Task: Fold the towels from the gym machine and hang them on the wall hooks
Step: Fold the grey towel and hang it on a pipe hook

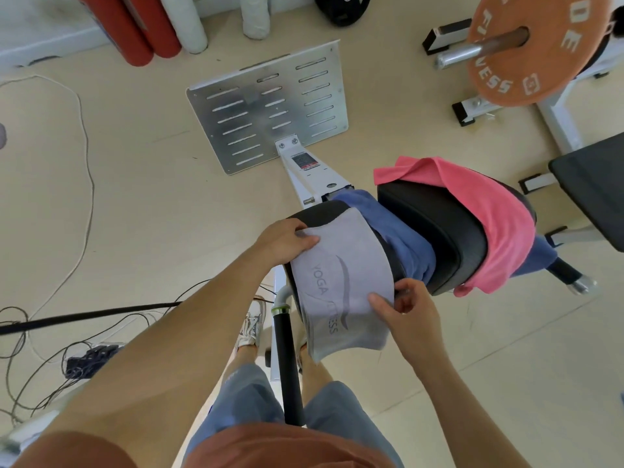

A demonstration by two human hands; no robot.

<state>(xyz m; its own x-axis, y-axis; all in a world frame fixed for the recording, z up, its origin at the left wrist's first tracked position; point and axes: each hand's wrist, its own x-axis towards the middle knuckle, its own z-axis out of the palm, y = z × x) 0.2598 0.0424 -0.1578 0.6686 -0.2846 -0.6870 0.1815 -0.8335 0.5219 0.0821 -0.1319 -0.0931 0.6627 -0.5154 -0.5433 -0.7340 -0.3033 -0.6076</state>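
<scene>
1. Closest in, grey-blue shorts [243, 393] sit either side of a black tubular handle [287, 366] with a green ring at its top. Thin dark cables [50, 336] tangle on the smooth beige floor [135, 204] to the left.

2. The right hand [410, 319] comes in from below with its wrist bent. Its thumb lies flat on top of the grey towel [341, 278] and its curled fingers sit under the right edge, pinching the cloth.

3. The left hand [285, 239] reaches in on a long straight forearm. It grips the towel's upper left corner, thumb on top and fingers wrapped beneath.

4. The grey towel is soft, matte and rectangular, printed with "YOGA" and a partly hidden second word beside a dark curved swoosh. It drapes over the rounded near pad [324, 209] of the gym machine, and its lower end hangs free.

5. Just beyond, a crumpled blue towel [401, 238] sits in the gap between the near pad and the far pad [435, 228], a thick, smooth black cushion.

6. A pink towel [489, 211] lies over the far pad, folded in loose creases and trailing down its right side.

7. Farther off, a flat silvery metal footplate [270, 106] with rows of slots joins a white frame.

8. Farthest away are an orange weight plate [540, 52] on a steel bar and red cylindrical rolls [135, 28].
</scene>
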